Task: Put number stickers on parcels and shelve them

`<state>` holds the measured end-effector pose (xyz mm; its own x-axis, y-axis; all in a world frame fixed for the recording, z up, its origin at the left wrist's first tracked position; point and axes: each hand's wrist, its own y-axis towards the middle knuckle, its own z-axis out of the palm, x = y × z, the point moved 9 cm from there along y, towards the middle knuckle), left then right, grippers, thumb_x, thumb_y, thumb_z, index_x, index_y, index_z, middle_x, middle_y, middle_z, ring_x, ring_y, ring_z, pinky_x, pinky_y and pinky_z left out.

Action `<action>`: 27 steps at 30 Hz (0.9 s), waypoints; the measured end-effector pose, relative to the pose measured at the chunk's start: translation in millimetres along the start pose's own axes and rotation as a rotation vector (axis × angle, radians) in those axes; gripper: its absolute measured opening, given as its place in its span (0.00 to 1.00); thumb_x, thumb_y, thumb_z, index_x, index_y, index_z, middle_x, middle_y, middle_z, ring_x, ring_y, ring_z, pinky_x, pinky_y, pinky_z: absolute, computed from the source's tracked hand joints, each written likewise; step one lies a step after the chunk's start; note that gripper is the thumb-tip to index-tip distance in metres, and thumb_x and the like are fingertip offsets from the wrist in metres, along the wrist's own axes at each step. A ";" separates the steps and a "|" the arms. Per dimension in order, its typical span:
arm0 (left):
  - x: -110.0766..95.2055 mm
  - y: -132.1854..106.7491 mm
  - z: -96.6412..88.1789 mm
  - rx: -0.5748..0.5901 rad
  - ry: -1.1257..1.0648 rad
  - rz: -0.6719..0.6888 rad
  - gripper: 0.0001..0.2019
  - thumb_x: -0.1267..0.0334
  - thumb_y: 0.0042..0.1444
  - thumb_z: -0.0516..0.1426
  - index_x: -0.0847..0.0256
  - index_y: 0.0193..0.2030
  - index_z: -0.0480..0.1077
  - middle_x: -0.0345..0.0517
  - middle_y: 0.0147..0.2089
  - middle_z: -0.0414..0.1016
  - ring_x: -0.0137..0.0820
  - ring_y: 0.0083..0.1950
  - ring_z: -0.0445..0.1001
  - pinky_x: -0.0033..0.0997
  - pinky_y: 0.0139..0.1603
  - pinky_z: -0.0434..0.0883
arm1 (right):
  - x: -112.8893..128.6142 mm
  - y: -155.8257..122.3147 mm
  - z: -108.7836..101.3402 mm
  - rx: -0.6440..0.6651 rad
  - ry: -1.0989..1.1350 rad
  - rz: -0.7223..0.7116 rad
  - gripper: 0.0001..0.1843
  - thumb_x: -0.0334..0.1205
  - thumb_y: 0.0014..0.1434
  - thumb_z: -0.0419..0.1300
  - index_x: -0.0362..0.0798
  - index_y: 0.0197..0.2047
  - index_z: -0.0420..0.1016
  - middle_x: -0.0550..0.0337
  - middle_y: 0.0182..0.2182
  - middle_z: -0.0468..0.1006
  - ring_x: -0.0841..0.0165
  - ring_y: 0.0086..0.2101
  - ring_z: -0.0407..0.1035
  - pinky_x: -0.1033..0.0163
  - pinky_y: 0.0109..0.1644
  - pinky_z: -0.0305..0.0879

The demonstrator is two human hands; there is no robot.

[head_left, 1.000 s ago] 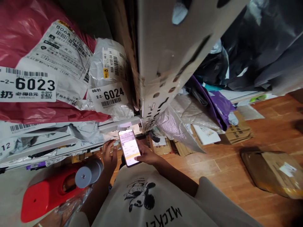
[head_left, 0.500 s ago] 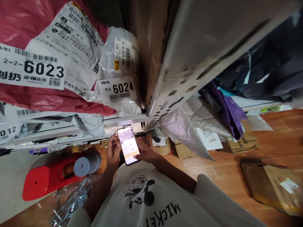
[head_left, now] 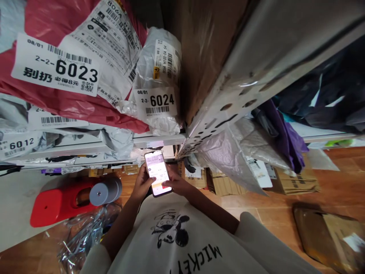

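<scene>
A smartphone [head_left: 157, 173] with a lit screen is held upright in front of my chest, just below a shelf edge. My left hand [head_left: 144, 180] grips its left side, the thumb over the lower left of the screen. Around the right side my right hand [head_left: 177, 182] is closed, its thumb lying across the lower right of the screen. The fingers behind the phone are hidden. Above it on the shelf lie a red parcel bag [head_left: 119, 116] labelled 6023 and a silvery-white parcel [head_left: 144, 78] labelled 6024.
A perforated metal shelf post [head_left: 211, 118] rises right of the phone. Plastic mailers [head_left: 225, 152] and a purple bag [head_left: 291, 140] hang off the shelf there. Cardboard boxes [head_left: 300, 179] and a wrapped carton [head_left: 313, 236] are on the floor. A red plastic object [head_left: 48, 205] stands at left.
My left hand has moved in to the phone, its thumb now over the screen. The right hand keeps its hold. My view has shifted, so the shelf parcels appear further right.
</scene>
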<state>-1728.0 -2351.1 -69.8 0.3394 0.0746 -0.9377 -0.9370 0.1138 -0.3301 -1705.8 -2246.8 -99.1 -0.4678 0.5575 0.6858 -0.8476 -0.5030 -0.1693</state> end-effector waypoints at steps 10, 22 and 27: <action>6.3 1.4 -8.0 -0.076 -0.086 -0.095 0.24 0.62 0.38 0.58 0.58 0.47 0.69 0.46 0.46 0.77 0.44 0.51 0.73 0.39 0.47 0.69 | -12.2 -4.4 -3.4 0.029 -0.004 0.047 0.56 0.31 0.41 0.69 0.55 0.70 0.47 0.52 0.57 0.73 0.57 0.50 0.71 0.55 0.49 0.68; 4.2 -0.7 -8.3 -0.118 -0.123 -0.096 0.21 0.59 0.39 0.56 0.60 0.43 0.71 0.45 0.40 0.76 0.39 0.44 0.73 0.35 0.42 0.68 | -3.0 -1.7 6.3 0.026 0.119 0.110 0.51 0.27 0.37 0.62 0.56 0.66 0.54 0.57 0.55 0.75 0.59 0.47 0.72 0.62 0.39 0.67; 5.9 -4.1 -11.1 -0.167 -0.182 -0.061 0.22 0.59 0.37 0.57 0.60 0.43 0.73 0.47 0.45 0.79 0.43 0.50 0.74 0.39 0.49 0.69 | -15.8 -2.3 -5.2 -0.084 0.143 0.170 0.39 0.33 0.40 0.60 0.53 0.59 0.63 0.58 0.49 0.79 0.58 0.44 0.74 0.58 0.41 0.69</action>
<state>-1723.0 -2362.1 -75.2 0.3906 0.2518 -0.8855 -0.9099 -0.0402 -0.4128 -1697.8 -2251.0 -113.2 -0.6315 0.5601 0.5361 -0.7684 -0.5446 -0.3362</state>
